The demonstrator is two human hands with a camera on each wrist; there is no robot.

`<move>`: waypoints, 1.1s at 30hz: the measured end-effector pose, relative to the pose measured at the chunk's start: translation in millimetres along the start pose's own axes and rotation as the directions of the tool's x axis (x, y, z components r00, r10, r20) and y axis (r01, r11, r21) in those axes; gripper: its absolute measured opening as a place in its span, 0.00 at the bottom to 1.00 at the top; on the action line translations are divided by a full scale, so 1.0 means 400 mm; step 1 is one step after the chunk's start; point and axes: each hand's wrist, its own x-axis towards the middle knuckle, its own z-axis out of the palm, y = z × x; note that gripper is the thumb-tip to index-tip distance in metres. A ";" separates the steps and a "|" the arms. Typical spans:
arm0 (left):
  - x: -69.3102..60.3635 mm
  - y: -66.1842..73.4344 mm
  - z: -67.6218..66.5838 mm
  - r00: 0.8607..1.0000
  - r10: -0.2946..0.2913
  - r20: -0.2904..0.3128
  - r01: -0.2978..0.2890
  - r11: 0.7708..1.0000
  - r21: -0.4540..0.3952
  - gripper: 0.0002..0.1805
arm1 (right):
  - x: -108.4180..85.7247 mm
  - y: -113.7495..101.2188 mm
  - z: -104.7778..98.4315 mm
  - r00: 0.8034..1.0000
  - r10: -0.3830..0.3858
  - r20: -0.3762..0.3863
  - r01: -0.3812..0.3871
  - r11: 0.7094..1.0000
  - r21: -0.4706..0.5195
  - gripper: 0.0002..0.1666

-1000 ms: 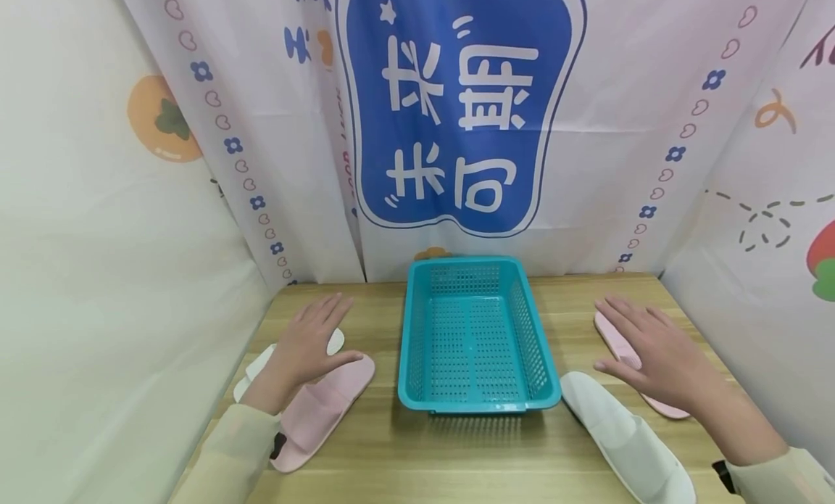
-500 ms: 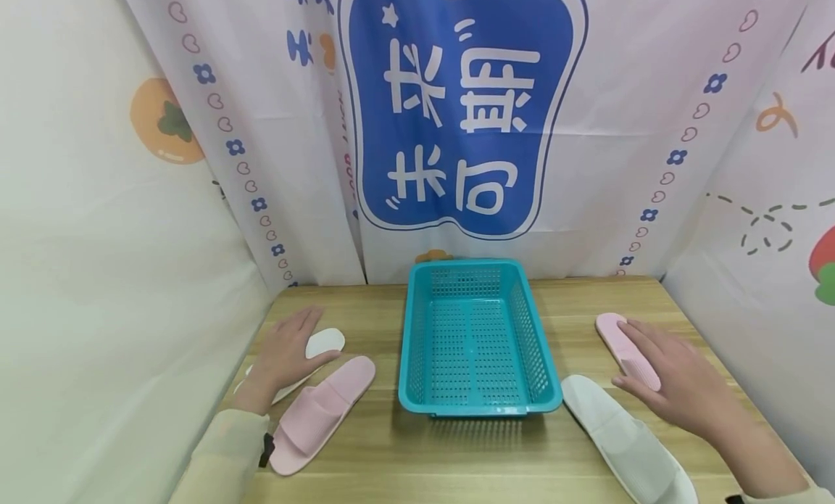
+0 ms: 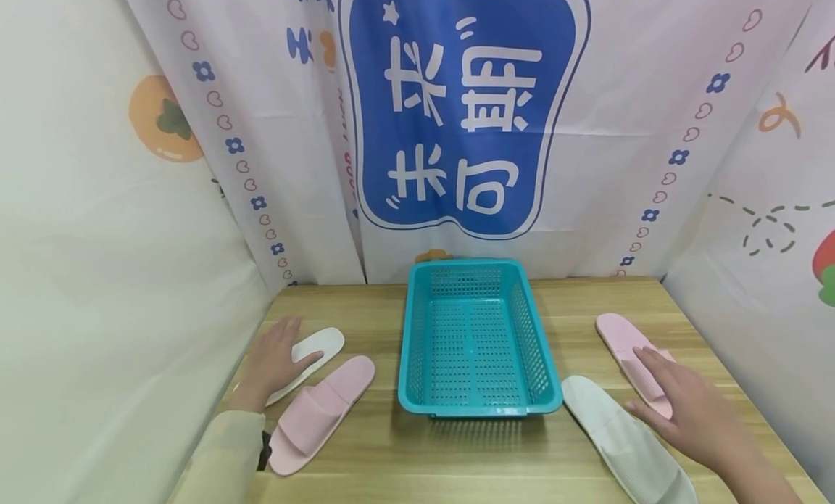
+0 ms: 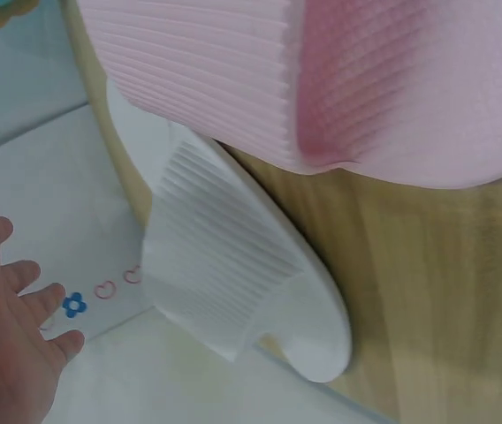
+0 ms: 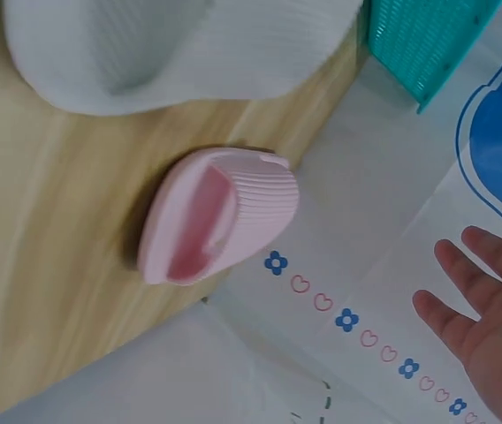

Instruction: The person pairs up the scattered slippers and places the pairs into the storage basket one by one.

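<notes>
My left hand [image 3: 270,359] hovers over a white slipper [image 3: 320,341] on the left of the table, hiding part of it in the head view. Its fingers are spread and hold nothing; in the left wrist view the hand appears apart from the white slipper [image 4: 220,247]. Beside it lies a pink slipper [image 3: 320,417] with a ribbed strap. Above the right side, my right hand [image 3: 698,417] is spread and holds nothing, close to another pink slipper [image 3: 626,348]. In the right wrist view, a gap separates it from that pink slipper [image 5: 267,190]. Another white slipper [image 3: 620,439] lies to its left.
A turquoise perforated basket [image 3: 414,330] stands at the middle of the wooden table [image 3: 417,468], containing nothing visible. Printed cloth [image 3: 626,98] hangs behind the table, and white sheets [image 3: 98,286] enclose both sides.
My left hand has moved left and back, uncovering more of the white slipper's toe end. My right hand has drawn back and right, revealing more of the pink slipper. Slippers and basket stay put.
</notes>
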 end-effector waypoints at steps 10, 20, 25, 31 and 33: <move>-0.025 -0.060 0.038 0.993 -0.097 0.064 0.098 0.995 -0.005 0.53 | -0.069 0.006 0.052 0.997 0.057 0.047 -0.058 0.998 0.025 0.55; -0.050 -0.083 0.063 0.978 -0.174 0.120 0.176 0.984 -0.010 0.53 | -0.117 0.008 0.111 0.990 0.094 0.105 -0.099 0.994 0.046 0.55; -0.066 -0.081 0.068 0.976 -0.186 0.112 0.186 0.983 0.006 0.54 | -0.138 0.009 0.141 0.985 0.117 0.125 -0.124 0.991 0.050 0.56; -0.074 -0.079 0.071 0.977 -0.193 0.085 0.194 0.981 0.002 0.54 | -0.155 0.002 0.166 0.984 0.130 0.120 -0.135 0.990 0.040 0.59; -0.076 -0.080 0.073 0.977 -0.198 0.083 0.198 0.980 0.002 0.55 | -0.159 0.001 0.171 0.981 0.145 0.130 -0.152 0.987 0.042 0.59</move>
